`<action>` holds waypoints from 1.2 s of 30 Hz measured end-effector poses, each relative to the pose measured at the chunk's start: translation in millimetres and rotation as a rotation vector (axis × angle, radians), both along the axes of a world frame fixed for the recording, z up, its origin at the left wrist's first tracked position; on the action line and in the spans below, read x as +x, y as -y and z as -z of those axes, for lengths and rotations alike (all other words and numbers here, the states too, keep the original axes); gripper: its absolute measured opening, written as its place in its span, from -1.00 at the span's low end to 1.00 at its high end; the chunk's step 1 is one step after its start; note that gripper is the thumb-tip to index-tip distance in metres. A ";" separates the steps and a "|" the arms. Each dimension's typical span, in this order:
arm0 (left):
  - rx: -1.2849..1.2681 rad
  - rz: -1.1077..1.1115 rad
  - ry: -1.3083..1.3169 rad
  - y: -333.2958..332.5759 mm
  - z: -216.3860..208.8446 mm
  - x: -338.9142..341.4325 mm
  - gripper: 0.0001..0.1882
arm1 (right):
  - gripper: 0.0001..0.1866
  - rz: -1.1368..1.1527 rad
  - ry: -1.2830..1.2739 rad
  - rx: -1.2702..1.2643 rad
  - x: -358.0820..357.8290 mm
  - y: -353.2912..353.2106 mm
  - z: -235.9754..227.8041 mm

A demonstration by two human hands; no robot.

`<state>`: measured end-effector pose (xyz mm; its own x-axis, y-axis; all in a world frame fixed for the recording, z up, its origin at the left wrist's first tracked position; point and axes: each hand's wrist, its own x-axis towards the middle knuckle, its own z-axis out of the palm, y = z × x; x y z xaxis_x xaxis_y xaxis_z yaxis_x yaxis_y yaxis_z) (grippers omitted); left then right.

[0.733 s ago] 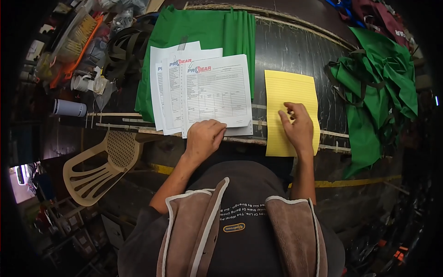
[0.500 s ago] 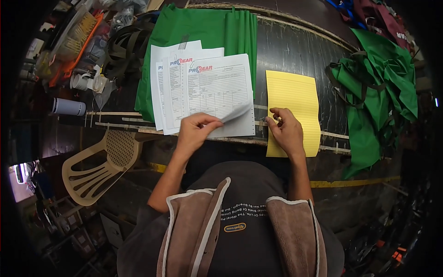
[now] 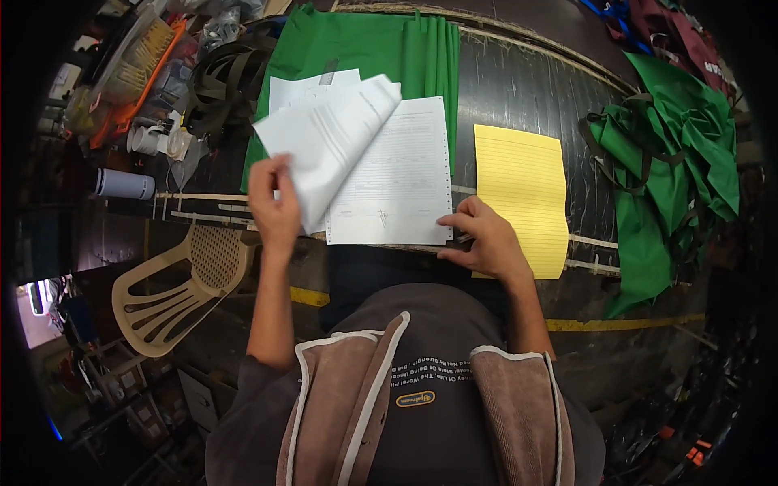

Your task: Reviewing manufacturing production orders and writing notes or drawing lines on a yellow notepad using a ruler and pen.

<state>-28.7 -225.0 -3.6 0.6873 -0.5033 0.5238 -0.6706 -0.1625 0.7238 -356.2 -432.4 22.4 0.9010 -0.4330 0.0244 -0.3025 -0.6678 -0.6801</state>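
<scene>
With my left hand (image 3: 274,198) I grip the edge of a white printed form (image 3: 332,154), lifted and folded over to the left. Under it lies another printed sheet (image 3: 389,194) with perforated sides and a pen mark near its lower edge. My right hand (image 3: 482,239) reaches that sheet's lower right corner, thumb and fingers apart, with nothing visible between them. More white forms (image 3: 312,85) show behind the turned page. A folded green fabric (image 3: 348,40) lies under the papers. Just right of my right hand is a yellow lined sheet (image 3: 523,186).
Green bags with dark straps (image 3: 656,154) hang over the dark table's (image 3: 510,89) right side. At the left are rolled dark straps (image 3: 223,81), an orange-edged bin (image 3: 142,81) and a white cylinder (image 3: 126,185). A beige plastic chair (image 3: 190,283) stands below the left edge.
My left hand has moved left and up, turning the top form over and uncovering the sheet beneath. My right hand has shifted left and down, off the yellow sheet to the form's corner.
</scene>
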 end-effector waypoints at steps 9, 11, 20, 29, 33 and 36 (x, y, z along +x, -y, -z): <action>0.250 0.259 -0.102 -3.9 -8.1 -86.0 -0.64 | -0.73 -0.075 0.103 -0.153 3.7 0.3 16.1; 0.255 0.367 0.020 -1.0 -7.8 -90.8 -0.59 | -0.74 -0.043 0.143 -0.131 8.3 0.2 13.8; 0.280 0.412 0.083 11.6 18.2 -92.1 -0.68 | -0.79 0.069 0.184 0.016 23.8 0.0 7.2; 0.317 0.443 0.048 17.1 4.4 -104.0 -0.78 | -0.80 0.091 0.240 0.081 27.1 0.2 8.7; 0.262 0.465 -0.053 15.9 18.8 -101.5 -0.82 | -0.74 0.105 0.270 0.094 30.3 -1.0 5.5; 0.228 0.428 -0.222 14.4 14.1 -95.6 -0.88 | -0.62 0.167 0.242 0.123 26.9 -1.8 -2.7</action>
<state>-124.3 -239.4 -17.7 0.4776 -0.8469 0.2338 -0.5462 -0.0778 0.8340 -329.3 -430.6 25.0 0.7920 -0.5871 0.1677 -0.2206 -0.5311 -0.8181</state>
